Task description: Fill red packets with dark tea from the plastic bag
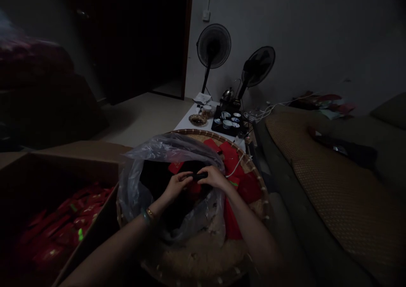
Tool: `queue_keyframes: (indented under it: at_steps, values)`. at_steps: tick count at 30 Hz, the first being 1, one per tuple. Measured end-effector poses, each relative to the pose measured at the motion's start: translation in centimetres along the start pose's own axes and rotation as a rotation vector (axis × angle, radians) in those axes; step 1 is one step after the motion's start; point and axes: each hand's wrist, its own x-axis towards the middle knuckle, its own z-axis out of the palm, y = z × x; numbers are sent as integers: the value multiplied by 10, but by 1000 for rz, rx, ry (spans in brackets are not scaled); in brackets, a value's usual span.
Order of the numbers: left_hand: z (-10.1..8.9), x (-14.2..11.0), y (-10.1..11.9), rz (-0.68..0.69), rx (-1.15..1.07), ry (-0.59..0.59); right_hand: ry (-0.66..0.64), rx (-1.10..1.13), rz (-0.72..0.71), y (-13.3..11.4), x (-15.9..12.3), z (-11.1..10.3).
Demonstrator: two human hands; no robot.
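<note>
My left hand [178,184], with a bangle and a bracelet at its wrist, pinches one end of a small black stick-shaped item [199,176]. Fingers of my right hand [213,177] close on its other end. Dim light hides what kind of item it is. Below both hands lies a clear plastic bag [133,194], spread open, with a dark mass [158,177] inside and a red piece [175,167] near its far side. The bag rests on a round woven bamboo tray [203,261]. Red packets [230,156] lie on the tray to the right.
At the left stands an open cardboard box [85,149] with many red packets [63,223]. Beyond the tray, a white table [185,124] bears a black tea tray [217,128] with cups. Two fans [214,46] stand behind. A sofa with a woven mat [317,185] runs along the right.
</note>
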Motion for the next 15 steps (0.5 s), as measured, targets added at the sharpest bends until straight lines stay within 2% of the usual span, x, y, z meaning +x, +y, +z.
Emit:
queue_keyframes:
  at_steps: [5, 11, 15]
  values:
    - [0, 4, -4, -9, 11, 14, -2, 13, 45, -2, -1, -1]
    - [-2, 6, -7, -7, -6, 16, -3, 16, 36, 2, 1, 4]
    - [-3, 4, -6, -37, -53, -27, -4, 38, 49, 6, 4, 6]
